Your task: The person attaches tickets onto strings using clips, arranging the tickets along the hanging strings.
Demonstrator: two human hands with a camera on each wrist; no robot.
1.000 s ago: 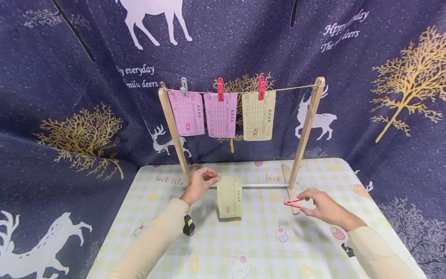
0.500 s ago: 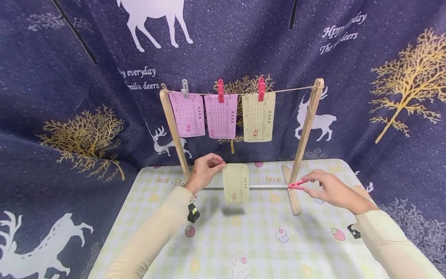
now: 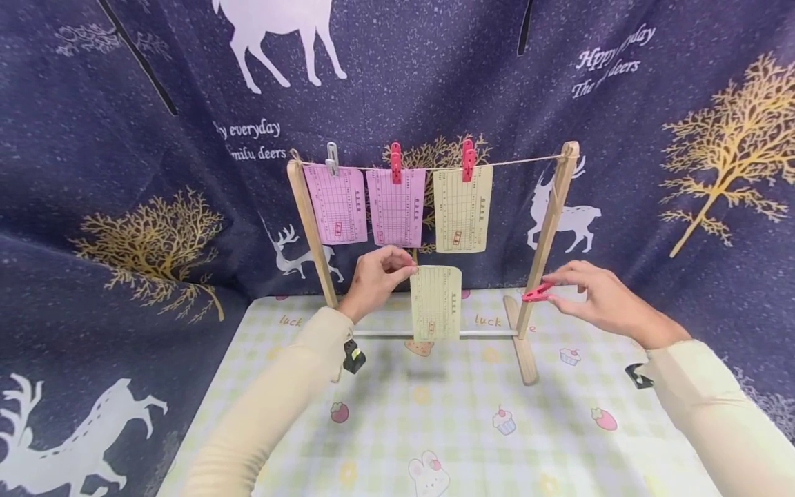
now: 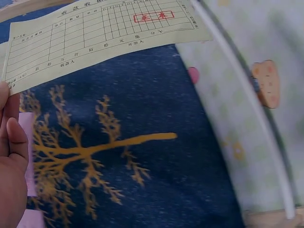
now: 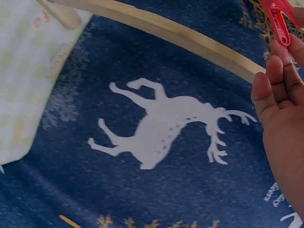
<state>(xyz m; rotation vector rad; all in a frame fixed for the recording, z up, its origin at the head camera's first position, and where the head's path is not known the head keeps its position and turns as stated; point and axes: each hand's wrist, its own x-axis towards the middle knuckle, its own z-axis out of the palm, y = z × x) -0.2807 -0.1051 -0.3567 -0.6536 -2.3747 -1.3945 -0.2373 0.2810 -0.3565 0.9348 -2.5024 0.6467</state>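
Observation:
My left hand (image 3: 379, 279) pinches the upper left corner of a yellow receipt slip (image 3: 436, 304), which hangs upright in the air below the string. In the left wrist view the slip's (image 4: 104, 40) printed grid and red stamp show clearly. Between thumb and fingertips my right hand (image 3: 590, 297) holds a red clothespin (image 3: 537, 293), beside the right wooden post (image 3: 549, 228). Along the string (image 3: 522, 162) hang two pink slips (image 3: 338, 207) and one yellow slip (image 3: 462, 210). A grey clothespin (image 3: 332, 159) grips the leftmost; red clothespins (image 3: 396, 163) grip the others.
The left wooden post (image 3: 310, 231) holds the string's other end. A white rod (image 3: 491, 333) joins the stand low down, above the checked tablecloth (image 3: 466, 428). A dark blue deer-print curtain (image 3: 397, 83) hangs close behind the stand.
My left hand has risen and moved right with the yellow slip, lifting it farther off the table. My right hand has risen with the red clothespin, from near the stand's foot to beside the post.

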